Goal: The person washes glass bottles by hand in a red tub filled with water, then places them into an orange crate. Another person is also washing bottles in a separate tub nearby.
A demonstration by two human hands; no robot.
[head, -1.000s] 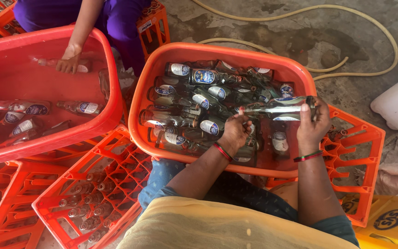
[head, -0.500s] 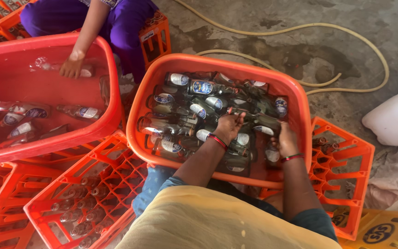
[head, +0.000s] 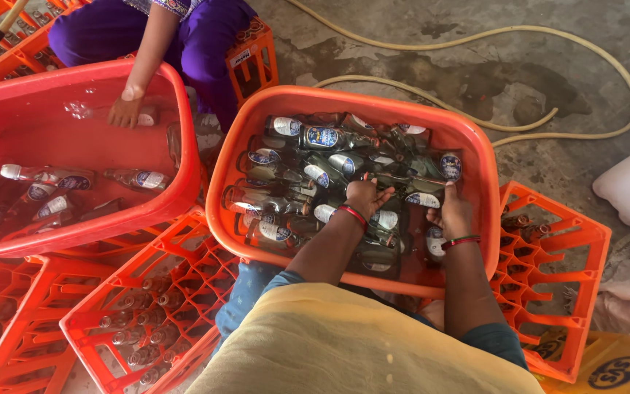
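The person wears a yellow garment over a blue top with short sleeves. The left hand (head: 364,197) carries a red bangle at the wrist. The right hand (head: 453,214), nearer the orange tub's (head: 242,131) far rim, carries a red-and-dark bangle.

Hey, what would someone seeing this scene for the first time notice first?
Probably the orange tub at centre, filled with water and labelled glass bottles, where the left hand and right hand are both plunged in among them. Beside it on the left, another person's hand reaches into a red tub, with orange crates all around.
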